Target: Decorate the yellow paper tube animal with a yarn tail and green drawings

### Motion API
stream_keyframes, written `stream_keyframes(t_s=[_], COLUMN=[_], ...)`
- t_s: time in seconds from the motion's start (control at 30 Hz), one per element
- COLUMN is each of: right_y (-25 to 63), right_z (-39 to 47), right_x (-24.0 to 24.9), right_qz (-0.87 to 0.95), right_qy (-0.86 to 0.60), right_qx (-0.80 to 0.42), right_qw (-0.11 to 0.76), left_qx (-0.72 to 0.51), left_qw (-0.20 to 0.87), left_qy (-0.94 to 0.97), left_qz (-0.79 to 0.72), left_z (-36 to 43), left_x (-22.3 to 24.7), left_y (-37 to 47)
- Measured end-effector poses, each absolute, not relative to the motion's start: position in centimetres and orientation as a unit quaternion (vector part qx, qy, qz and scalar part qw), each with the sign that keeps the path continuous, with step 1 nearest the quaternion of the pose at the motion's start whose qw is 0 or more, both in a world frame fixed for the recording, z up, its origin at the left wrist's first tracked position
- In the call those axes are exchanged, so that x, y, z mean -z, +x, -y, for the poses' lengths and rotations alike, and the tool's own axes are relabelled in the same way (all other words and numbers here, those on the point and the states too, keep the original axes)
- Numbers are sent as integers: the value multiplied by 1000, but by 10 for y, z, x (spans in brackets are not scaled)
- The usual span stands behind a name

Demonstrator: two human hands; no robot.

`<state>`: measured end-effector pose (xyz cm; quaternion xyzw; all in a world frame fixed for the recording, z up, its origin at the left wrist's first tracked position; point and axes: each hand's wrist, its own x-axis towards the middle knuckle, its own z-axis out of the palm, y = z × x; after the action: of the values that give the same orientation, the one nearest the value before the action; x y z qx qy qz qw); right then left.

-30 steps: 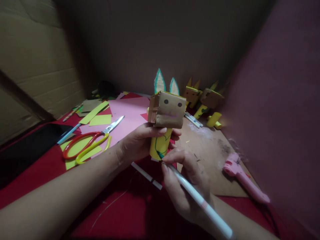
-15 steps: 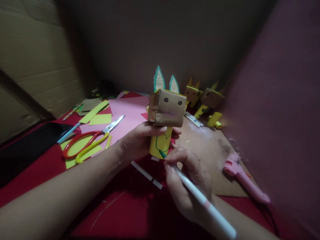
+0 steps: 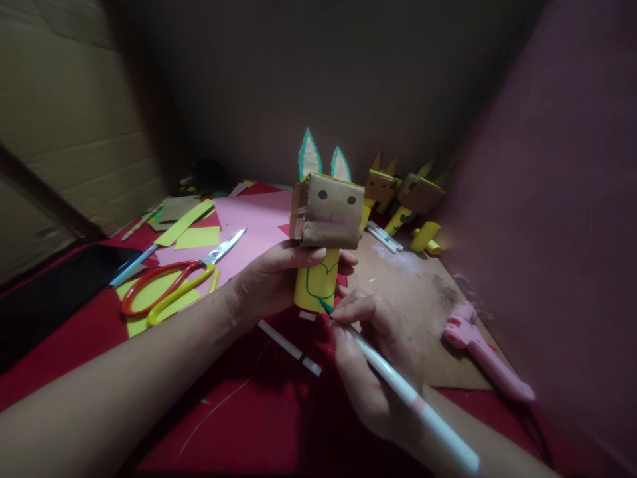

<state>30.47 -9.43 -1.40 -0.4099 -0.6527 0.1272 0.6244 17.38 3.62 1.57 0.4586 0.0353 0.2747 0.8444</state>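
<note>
A cardboard figure [image 3: 332, 216] with a box head, two dark eyes, pale ears edged in teal and a yellow tube body stands upright in my left hand [image 3: 269, 279], whose fingers wrap round the tube just under the head. Green outline curves show on the yellow tube. My right hand [image 3: 373, 352] pinches a white marker [image 3: 398, 380] near its green tip, which touches the lower part of the tube. The marker's far end points to the bottom right.
Red-and-yellow scissors [image 3: 184, 279] lie on coloured paper at the left, beside a dark flat object [image 3: 64, 285]. Similar figures [image 3: 419, 192] stand at the back right. A pink glue gun [image 3: 485, 352] rests at the right edge of a brown board [image 3: 423, 318].
The figure and my left hand have shifted slightly left. The green outline now closes further along the lower tube, and my right hand with the marker has moved slightly right relative to it.
</note>
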Motion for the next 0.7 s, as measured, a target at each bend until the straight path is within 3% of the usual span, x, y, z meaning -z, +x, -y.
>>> stream_keyframes(t_s=[0.47,0.7], right_y=[308,318], right_z=[97,89], right_x=[9,-12], right_qz=[603,539], right_qy=[-413,-450], right_qx=[-138,-44], right_qw=[668,711], left_qx=[-306,-310], left_qw=[847,845], left_qy=[432,433], left_qz=[-36,-36], left_z=[-37,-38], left_x=[-14,-2], left_y=[175,176])
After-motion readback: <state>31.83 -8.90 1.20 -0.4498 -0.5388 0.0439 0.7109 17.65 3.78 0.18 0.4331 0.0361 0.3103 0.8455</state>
